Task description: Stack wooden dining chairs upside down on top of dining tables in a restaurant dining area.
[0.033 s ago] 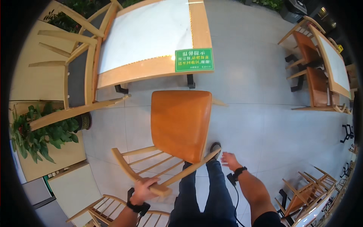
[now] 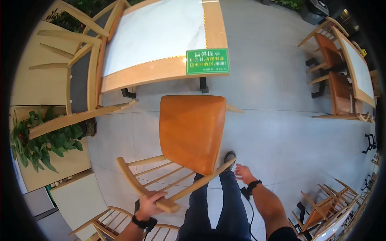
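A wooden chair with an orange-brown padded seat (image 2: 192,132) stands in front of me, its spindle back toward me. My left hand (image 2: 152,203) is closed round the curved top rail (image 2: 138,185) of that backrest, close to its right end. My right hand (image 2: 244,174) hangs in the air just right of the chair's wooden side piece, holding nothing, its fingers loosely apart. Past the seat is a wood-edged table (image 2: 161,77) with a white top, and a green sign (image 2: 207,61) lies at its near right corner.
Upturned chairs (image 2: 82,80) rest at the table's left edge. A leafy potted plant (image 2: 52,138) is at the left. Another chair (image 2: 116,219) stands behind my left arm. More tables and chairs (image 2: 335,92) line the right side. A cable (image 2: 252,215) hangs by my right wrist.
The chair's backrest and my left hand on it have shifted very slightly to the left in view. My right hand sits marginally lower, still holding nothing.
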Tool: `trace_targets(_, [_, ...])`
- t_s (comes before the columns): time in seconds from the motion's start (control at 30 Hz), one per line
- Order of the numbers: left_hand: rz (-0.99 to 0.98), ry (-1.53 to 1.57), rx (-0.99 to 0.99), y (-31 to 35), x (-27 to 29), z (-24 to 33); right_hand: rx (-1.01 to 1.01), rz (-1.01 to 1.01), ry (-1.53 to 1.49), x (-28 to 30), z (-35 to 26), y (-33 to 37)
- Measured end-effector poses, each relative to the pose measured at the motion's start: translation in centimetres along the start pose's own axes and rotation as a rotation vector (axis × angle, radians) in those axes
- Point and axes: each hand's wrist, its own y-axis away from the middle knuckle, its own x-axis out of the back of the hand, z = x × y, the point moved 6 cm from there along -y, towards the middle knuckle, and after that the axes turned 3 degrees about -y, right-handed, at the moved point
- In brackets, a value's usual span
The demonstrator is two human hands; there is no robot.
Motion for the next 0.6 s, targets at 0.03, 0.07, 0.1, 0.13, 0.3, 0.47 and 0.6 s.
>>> trace_targets(0.03, [0.004,-0.02,-0.004,0.3,-0.1,-0.6,-0.108,0.02,-0.1,-1.3,0.9,-1.5])
trace_targets(0.07, [0.062,-0.034,-0.034,0.4,0.0,-0.8,-0.212,0.048,-0.204,-2.2,2.4,-2.8])
trace_targets(0.1, [0.087,-0.036,-0.058,0.4,-0.3,-1.1,-0.242,-0.033,-0.346,-3.3,3.4,-5.7])
trace_targets(0.13, [0.105,-0.048,-0.09,0.3,-0.2,-1.1,-0.238,-0.1,-0.583,-4.3,4.2,-8.6])
trace_targets(0.3, [0.014,-0.004,-0.122,-2.5,0.3,1.0,-0.159,-0.193,-1.174,-8.0,6.0,-16.0])
trace_targets(0.47, [0.126,0.127,0.035,-4.6,3.6,3.5,0.036,-0.116,-1.18,-1.5,1.3,-10.7])
trace_targets(0.6, [0.233,0.313,0.112,-4.4,4.4,6.1,0.251,0.093,-1.14,7.0,-1.4,1.9])
